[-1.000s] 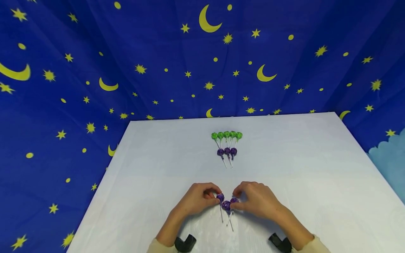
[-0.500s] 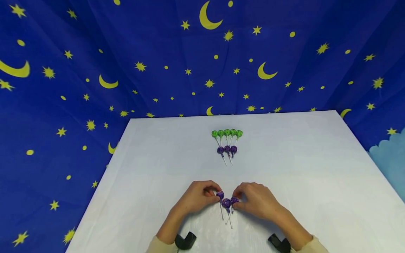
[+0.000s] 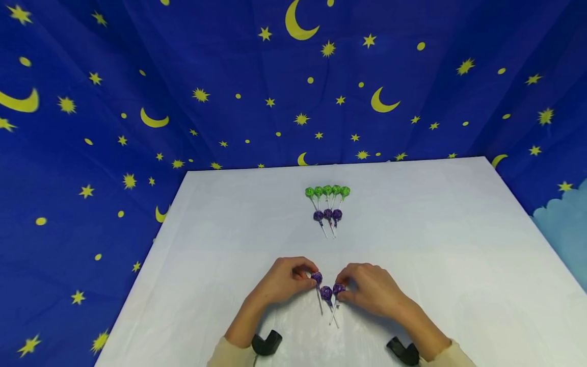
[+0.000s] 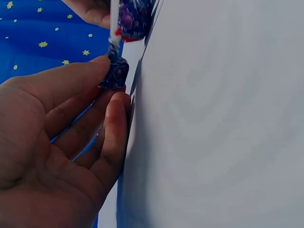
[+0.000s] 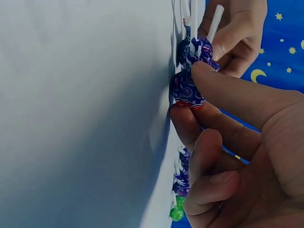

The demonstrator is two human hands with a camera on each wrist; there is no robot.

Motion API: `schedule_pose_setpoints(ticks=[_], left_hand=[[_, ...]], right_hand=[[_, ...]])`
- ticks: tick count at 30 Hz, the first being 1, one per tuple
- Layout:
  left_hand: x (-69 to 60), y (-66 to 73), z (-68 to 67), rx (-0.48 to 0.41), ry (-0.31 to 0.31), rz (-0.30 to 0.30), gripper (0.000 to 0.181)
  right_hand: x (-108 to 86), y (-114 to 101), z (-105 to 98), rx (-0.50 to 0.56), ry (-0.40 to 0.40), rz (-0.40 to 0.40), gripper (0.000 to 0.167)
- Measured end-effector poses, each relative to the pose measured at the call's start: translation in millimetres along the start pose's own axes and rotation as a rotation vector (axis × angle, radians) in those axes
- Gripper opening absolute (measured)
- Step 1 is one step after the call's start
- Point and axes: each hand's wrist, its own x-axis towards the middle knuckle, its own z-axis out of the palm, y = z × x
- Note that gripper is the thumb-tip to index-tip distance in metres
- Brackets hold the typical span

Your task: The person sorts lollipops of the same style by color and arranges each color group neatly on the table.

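Note:
In the head view, my left hand (image 3: 288, 281) pinches the head of a purple-wrapped lollipop (image 3: 317, 278), its white stick pointing back toward me. My right hand (image 3: 372, 288) grips the head of another purple lollipop (image 3: 339, 289) between thumb and fingers. Between them lies a third purple lollipop (image 3: 326, 293), its stick crossing the right one's. The left wrist view has the thumb on one side of the wrapped lollipop head (image 4: 116, 73) and fingers on the other. In the right wrist view, thumb and index finger hold a lollipop head (image 5: 186, 90) close to the tabletop.
Farther back on the white table (image 3: 435, 224) lie a fanned row of several green lollipops (image 3: 327, 190) and, in front of it, three purple lollipops (image 3: 327, 214). Black wrist-camera mounts (image 3: 267, 343) sit beside both forearms. A blue star-and-moon curtain (image 3: 257, 66) stands behind the table.
My left hand and its lollipop have shifted slightly away from me, now a little farther forward than the middle lollipop. The right hand stays nearly still on its lollipop. The head view tilts slightly.

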Motion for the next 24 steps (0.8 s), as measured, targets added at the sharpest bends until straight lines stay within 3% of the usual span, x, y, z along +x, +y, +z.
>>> schedule_pose_setpoints(ticks=[13, 19, 24], left_hand=[[16.0, 1.1, -18.9, 0.097, 0.103, -0.024, 0.018], [33.2, 3.7, -29.4, 0.151, 0.166, -0.039, 0.017], [47.2, 8.9, -32.8, 0.221, 0.172, -0.053, 0.017]], right_hand=[[2.7, -0.4, 1.6, 0.03, -0.048, 0.034, 0.018], [3.1, -1.9, -0.5, 0.023, -0.039, 0.035, 0.017], [1.9, -1.0, -1.1, 0.022, -0.039, 0.039, 0.017]])
